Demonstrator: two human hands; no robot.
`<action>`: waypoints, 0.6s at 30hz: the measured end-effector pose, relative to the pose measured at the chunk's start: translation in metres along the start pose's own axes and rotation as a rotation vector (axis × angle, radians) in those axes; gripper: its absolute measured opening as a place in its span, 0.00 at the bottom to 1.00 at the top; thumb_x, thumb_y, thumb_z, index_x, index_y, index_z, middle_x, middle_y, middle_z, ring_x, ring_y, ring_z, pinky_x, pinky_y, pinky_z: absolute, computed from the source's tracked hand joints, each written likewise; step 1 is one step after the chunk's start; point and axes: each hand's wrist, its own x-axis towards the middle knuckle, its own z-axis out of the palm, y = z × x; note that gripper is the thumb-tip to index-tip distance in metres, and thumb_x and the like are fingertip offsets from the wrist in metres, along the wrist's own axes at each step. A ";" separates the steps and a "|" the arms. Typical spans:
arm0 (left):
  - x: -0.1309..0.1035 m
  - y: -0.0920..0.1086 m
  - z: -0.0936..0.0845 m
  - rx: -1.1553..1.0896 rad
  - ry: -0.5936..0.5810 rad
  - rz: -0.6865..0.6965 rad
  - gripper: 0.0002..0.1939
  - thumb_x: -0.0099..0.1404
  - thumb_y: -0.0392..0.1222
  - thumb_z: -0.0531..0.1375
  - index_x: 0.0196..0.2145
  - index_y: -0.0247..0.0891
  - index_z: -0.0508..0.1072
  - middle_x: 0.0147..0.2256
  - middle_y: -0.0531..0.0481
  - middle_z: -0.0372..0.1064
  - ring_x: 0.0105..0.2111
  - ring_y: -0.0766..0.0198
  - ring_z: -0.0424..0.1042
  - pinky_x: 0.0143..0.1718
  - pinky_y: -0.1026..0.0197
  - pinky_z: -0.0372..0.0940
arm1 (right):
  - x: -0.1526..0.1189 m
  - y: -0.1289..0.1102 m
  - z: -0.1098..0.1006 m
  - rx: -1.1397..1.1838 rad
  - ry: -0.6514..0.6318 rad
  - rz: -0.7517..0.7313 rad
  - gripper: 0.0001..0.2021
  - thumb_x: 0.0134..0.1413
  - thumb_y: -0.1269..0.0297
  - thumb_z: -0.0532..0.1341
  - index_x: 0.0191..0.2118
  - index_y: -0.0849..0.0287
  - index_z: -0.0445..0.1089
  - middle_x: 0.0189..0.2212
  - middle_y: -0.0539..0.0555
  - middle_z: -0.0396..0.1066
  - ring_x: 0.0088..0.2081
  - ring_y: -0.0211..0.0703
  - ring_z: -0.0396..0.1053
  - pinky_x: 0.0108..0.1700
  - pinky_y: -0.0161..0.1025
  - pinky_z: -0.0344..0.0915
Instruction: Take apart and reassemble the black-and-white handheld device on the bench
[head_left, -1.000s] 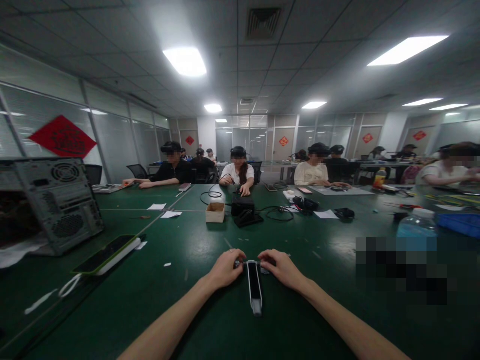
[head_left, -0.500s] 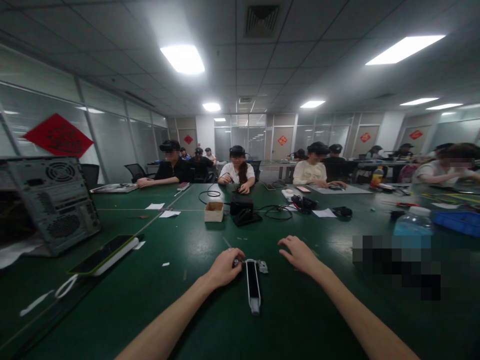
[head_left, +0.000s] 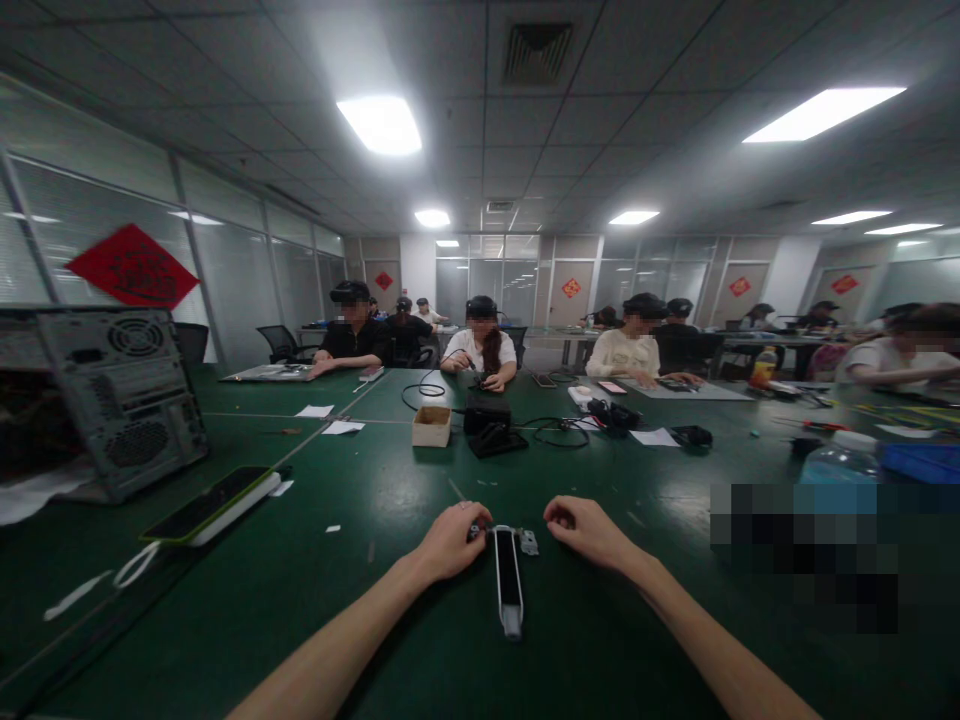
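Note:
A narrow device with a dark strip in a pale frame (head_left: 509, 580) lies on the green table in front of me, its tapered end toward me. Small metal brackets stick out on both sides of its far end. My left hand (head_left: 452, 540) is closed at the left bracket (head_left: 474, 532), its fingertips covering part of it. Just right of the right bracket (head_left: 529, 543), my right hand (head_left: 589, 530) hovers or rests with loosely bent fingers, apart from the metal. Nothing is visible in it.
A computer case (head_left: 124, 400) and a phone-like device with a green edge (head_left: 206, 505) stand to the left. Ahead are a small cardboard box (head_left: 431, 427) and a black box (head_left: 487, 412) with cables. A bottle (head_left: 840, 458) and blue tray (head_left: 922, 462) sit right. Co-workers sit opposite.
My right hand has come left and nearer to the right bracket, its fingers bending inward. My left hand stays at the left bracket. The whole view has shifted slightly.

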 end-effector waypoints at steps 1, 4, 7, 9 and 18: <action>0.000 0.001 0.000 0.004 0.004 0.003 0.12 0.59 0.34 0.53 0.41 0.37 0.68 0.38 0.48 0.68 0.38 0.62 0.66 0.41 0.59 0.61 | -0.001 -0.006 0.003 0.035 -0.010 -0.008 0.10 0.53 0.64 0.56 0.39 0.60 0.71 0.35 0.53 0.70 0.33 0.38 0.66 0.34 0.34 0.62; -0.001 0.003 -0.002 0.007 0.004 0.021 0.11 0.59 0.33 0.53 0.40 0.37 0.68 0.38 0.49 0.68 0.38 0.62 0.66 0.42 0.59 0.61 | -0.003 -0.019 0.011 0.108 -0.053 -0.019 0.11 0.56 0.62 0.54 0.41 0.59 0.70 0.38 0.53 0.70 0.36 0.39 0.67 0.36 0.34 0.63; -0.002 0.006 -0.005 0.015 -0.001 0.008 0.11 0.59 0.33 0.53 0.40 0.37 0.68 0.38 0.49 0.68 0.38 0.62 0.66 0.41 0.60 0.61 | -0.004 -0.028 0.015 0.149 -0.088 -0.009 0.12 0.57 0.61 0.54 0.41 0.58 0.70 0.38 0.53 0.70 0.37 0.40 0.67 0.37 0.35 0.63; -0.002 0.006 -0.005 0.016 -0.002 0.003 0.11 0.59 0.33 0.53 0.40 0.37 0.68 0.38 0.48 0.68 0.38 0.62 0.66 0.41 0.60 0.61 | -0.005 -0.033 0.015 0.157 -0.090 0.002 0.12 0.58 0.61 0.53 0.41 0.58 0.70 0.39 0.53 0.70 0.38 0.41 0.67 0.38 0.35 0.63; 0.001 0.000 0.001 0.019 0.022 0.027 0.11 0.58 0.33 0.53 0.40 0.37 0.68 0.37 0.49 0.68 0.37 0.62 0.66 0.41 0.60 0.61 | -0.008 -0.042 0.015 0.187 -0.033 0.015 0.10 0.56 0.64 0.55 0.40 0.60 0.71 0.35 0.53 0.71 0.35 0.40 0.67 0.36 0.35 0.62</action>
